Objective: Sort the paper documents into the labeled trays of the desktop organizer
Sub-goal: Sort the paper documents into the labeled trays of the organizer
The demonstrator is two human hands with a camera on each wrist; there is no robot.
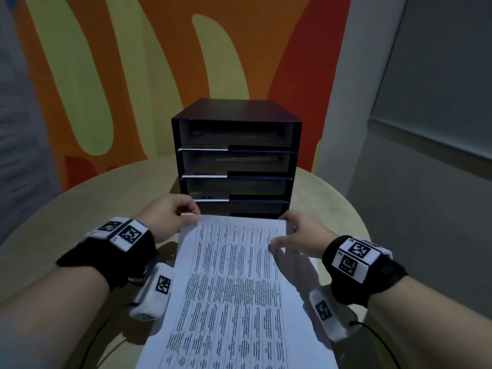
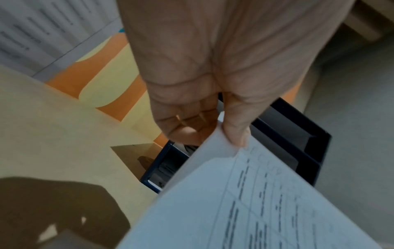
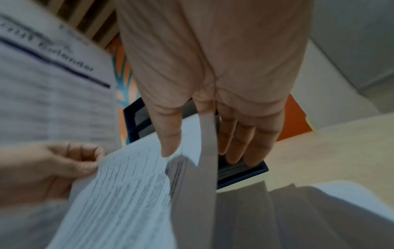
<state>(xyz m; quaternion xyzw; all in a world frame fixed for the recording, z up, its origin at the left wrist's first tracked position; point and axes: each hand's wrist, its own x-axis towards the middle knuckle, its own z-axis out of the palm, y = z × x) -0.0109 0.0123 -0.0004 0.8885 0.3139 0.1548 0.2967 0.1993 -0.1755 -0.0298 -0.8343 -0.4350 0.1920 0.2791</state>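
A printed sheet (image 1: 231, 288) covered in table text hangs between my two hands, just in front of the dark blue organizer (image 1: 237, 161) with its stacked open trays. My left hand (image 1: 190, 213) pinches the sheet's far left corner; in the left wrist view the thumb and curled fingers of that hand (image 2: 217, 134) close on the paper (image 2: 255, 202). My right hand (image 1: 282, 235) holds the far right edge. In the right wrist view the hand (image 3: 200, 151) has its thumb on top of the sheet (image 3: 127, 193) and its fingers underneath. The sheet's far edge sits level with the lowest tray.
The organizer stands on a round beige table (image 1: 80, 209) against an orange and yellow wall. White label strips (image 1: 203, 148) mark the tray fronts. More white sheets (image 3: 351, 198) lie on the table under my right hand. A black cable (image 1: 378, 339) trails at the near right.
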